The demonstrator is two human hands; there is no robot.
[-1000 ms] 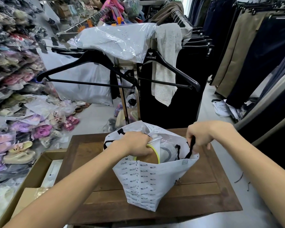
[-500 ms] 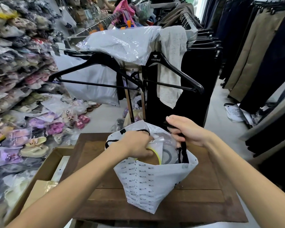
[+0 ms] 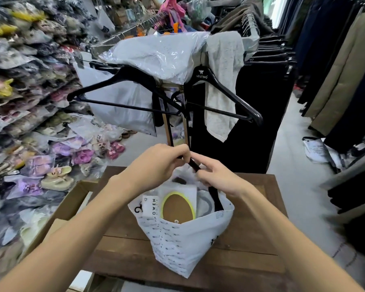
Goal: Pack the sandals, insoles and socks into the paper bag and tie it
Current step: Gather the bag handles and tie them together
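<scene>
White printed paper bag (image 3: 183,239) standing on the wooden counter (image 3: 255,239), mouth open; a yellow-edged brown insole (image 3: 178,209) and a packet marked OWEN (image 3: 151,207) show inside. Both hands have risen and met above the mouth: left hand (image 3: 156,165) and right hand (image 3: 217,180) each pinch the black ribbon handle (image 3: 193,164) in a clenched grip, where half a second ago the left was inside the bag. Behind hang black coat hangers (image 3: 219,85); packed sandals (image 3: 57,180) lie on the floor to the left.
</scene>
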